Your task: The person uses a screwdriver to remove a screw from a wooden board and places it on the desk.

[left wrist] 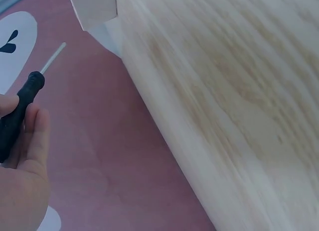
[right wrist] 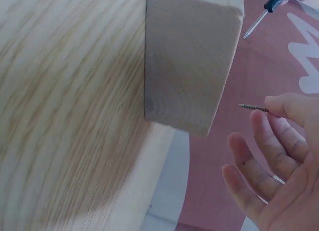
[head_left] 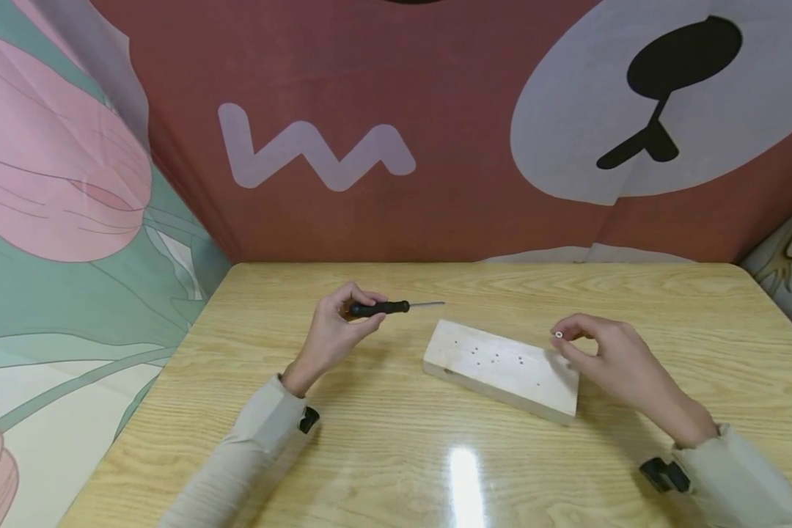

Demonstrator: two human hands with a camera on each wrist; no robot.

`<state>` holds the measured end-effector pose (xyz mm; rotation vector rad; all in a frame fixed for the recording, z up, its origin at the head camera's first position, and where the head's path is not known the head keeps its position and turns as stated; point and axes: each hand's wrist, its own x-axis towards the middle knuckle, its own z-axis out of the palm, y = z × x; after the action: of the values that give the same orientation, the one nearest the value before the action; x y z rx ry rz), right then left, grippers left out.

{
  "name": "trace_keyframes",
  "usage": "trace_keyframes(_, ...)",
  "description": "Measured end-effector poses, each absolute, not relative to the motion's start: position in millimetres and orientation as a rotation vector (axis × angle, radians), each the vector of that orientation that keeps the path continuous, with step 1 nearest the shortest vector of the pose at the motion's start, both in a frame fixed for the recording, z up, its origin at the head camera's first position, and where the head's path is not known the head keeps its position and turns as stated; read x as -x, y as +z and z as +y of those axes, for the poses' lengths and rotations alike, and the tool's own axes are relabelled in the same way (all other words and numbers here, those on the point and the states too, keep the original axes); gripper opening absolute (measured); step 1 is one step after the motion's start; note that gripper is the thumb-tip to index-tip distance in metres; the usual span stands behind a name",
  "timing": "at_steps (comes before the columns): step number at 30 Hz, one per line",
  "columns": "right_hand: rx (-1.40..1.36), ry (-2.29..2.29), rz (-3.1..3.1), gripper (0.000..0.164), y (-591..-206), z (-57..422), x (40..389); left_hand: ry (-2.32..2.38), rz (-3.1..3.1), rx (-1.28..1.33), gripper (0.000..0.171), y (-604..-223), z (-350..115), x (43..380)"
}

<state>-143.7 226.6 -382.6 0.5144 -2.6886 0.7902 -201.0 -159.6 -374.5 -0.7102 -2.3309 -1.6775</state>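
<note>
My left hand point(head_left: 336, 326) grips a small screwdriver point(head_left: 388, 307) by its black handle, with the thin metal shaft pointing right, above the table. The handle lies between thumb and fingers in the left wrist view. Thumb and forefinger of my right hand point(head_left: 623, 363) pinch a small threaded screw point(right wrist: 251, 107), its point facing away from the fingers; the other fingers are spread and bent. The screw is over the right far corner of a pale wooden block point(head_left: 495, 385). Several small dark holes dot the block's top face. Neither hand grips the block.
The wood-grain table point(head_left: 369, 440) carries the block slightly right of centre. Behind it, a reddish-brown cloth point(head_left: 369, 220) with a printed pattern rises at the far edge. Another printed cloth point(head_left: 72, 293) hangs on the left. Light glares off the near tabletop.
</note>
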Motion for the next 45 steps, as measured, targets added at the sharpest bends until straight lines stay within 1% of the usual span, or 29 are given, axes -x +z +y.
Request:
trace_keyframes(13, -0.472, 0.794, -2.676, 0.009, -386, 247, 143, -1.640, -2.369, 0.696, 0.016, -377, -166, 208)
trace_keyframes(25, -0.415, 0.708, -2.683, 0.008, -389, 260, 149, -1.579, -2.435, 0.655, 0.014, -381, -171, 218)
trace_keyframes(39, -0.414, 0.740, -2.748, 0.006, -396, 272, 162, -1.571, -2.517, 0.566, 0.012, -387, -178, 238)
trace_keyframes(45, -0.425, 0.740, -2.768, 0.007, -398, 273, 171, -1.481, -2.544, 0.555, 0.010, -389, -178, 247)
